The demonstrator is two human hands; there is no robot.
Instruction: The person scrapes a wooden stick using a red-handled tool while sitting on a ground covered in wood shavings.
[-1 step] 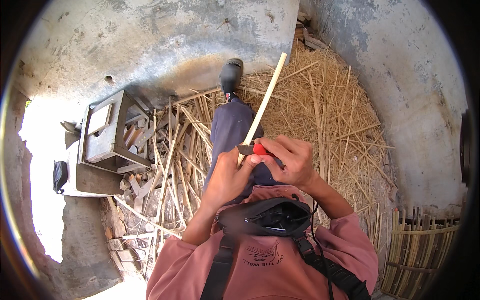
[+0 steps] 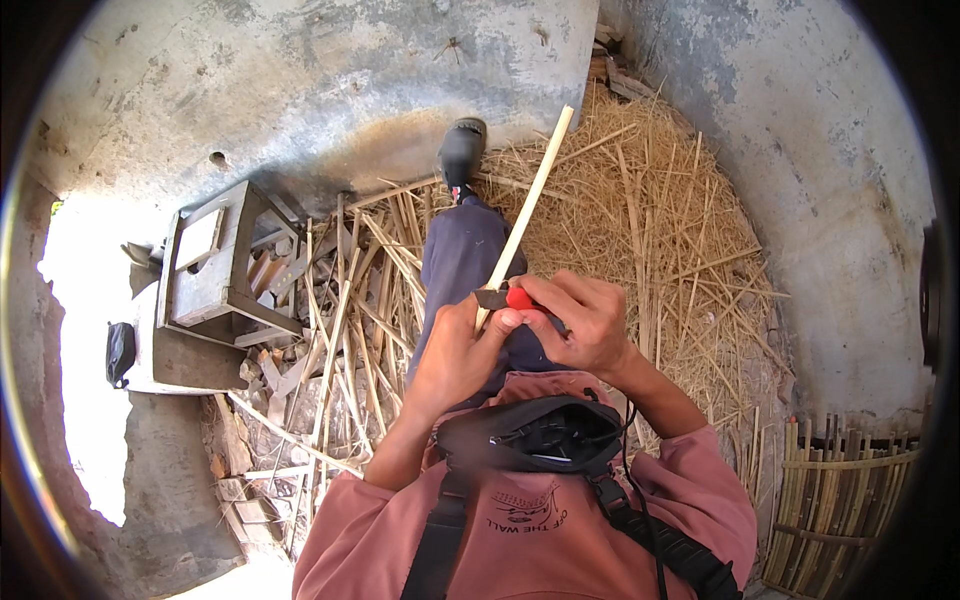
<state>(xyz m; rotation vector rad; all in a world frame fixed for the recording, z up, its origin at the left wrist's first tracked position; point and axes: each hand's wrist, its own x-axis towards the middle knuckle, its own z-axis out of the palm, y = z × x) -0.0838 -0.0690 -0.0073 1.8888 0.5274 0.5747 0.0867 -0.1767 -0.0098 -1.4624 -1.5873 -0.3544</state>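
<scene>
A long pale strip that looks like split bamboo (image 2: 537,195) slants up and away from my hands, its far end free. My left hand (image 2: 450,355) is closed around its near end. In my right hand (image 2: 588,322) is a knife with a red handle (image 2: 519,299), the fingers wrapped round it. The knife's dark, flat blade (image 2: 490,299) lies across the strip just beside my left fingers. Both thumbs come close together below the blade. Part of the handle is hidden by my right fingers.
My trousered leg (image 2: 462,255) stretches forward to the stained wall (image 2: 330,90). Shavings (image 2: 650,190) heap on the right, loose strips (image 2: 335,345) on the left. A wooden stool (image 2: 210,270) lies tipped near a black pouch (image 2: 120,352). A slatted panel (image 2: 840,510) stands lower right.
</scene>
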